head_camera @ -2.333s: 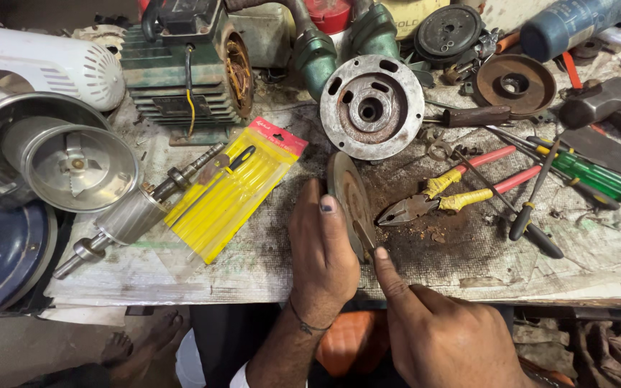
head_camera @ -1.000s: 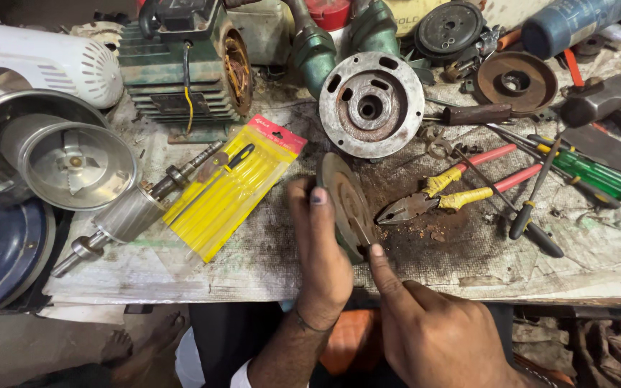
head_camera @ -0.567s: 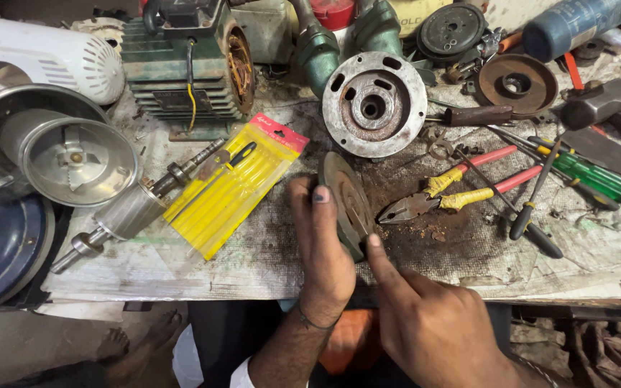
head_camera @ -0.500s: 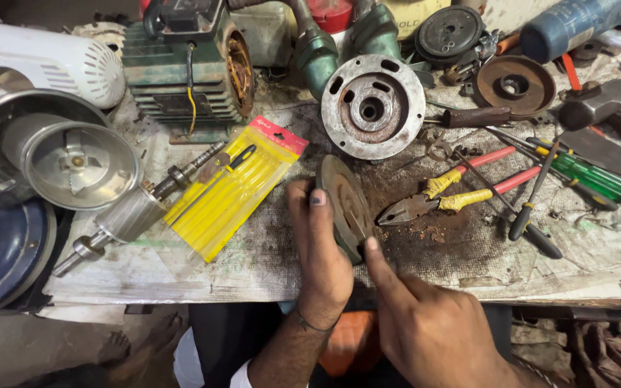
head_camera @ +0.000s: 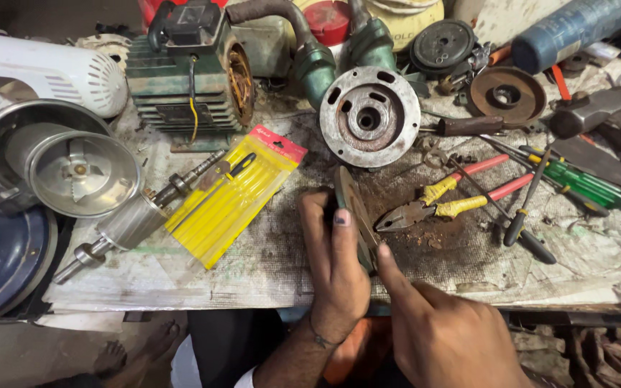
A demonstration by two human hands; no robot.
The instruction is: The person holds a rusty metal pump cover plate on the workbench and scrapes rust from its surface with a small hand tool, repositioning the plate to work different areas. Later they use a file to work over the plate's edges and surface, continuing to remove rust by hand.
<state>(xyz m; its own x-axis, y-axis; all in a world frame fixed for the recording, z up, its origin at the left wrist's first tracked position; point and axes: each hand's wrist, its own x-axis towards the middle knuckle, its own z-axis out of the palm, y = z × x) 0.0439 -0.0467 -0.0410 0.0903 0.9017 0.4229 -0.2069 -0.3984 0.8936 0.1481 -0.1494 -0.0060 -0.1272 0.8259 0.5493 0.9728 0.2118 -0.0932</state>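
A rusty metal disc (head_camera: 351,208) stands on edge on the workbench (head_camera: 267,266) near its front. My left hand (head_camera: 336,276) holds the disc upright, thumb and fingers against its left face. My right hand (head_camera: 443,334) comes in from the lower right, its forefinger touching the disc's lower right face. Whether a small tool is between that finger and the disc is hidden.
Pliers with red and yellow handles (head_camera: 443,201) lie just right of the disc. A round motor end cover (head_camera: 369,116) sits behind it. A yellow file packet (head_camera: 231,194), a rotor shaft (head_camera: 138,215), a green motor (head_camera: 188,72), steel bowls (head_camera: 73,169) and screwdrivers (head_camera: 576,183) crowd the bench.
My right forefinger has slid slightly up along the disc's right face. My left hand and the disc have stayed put.
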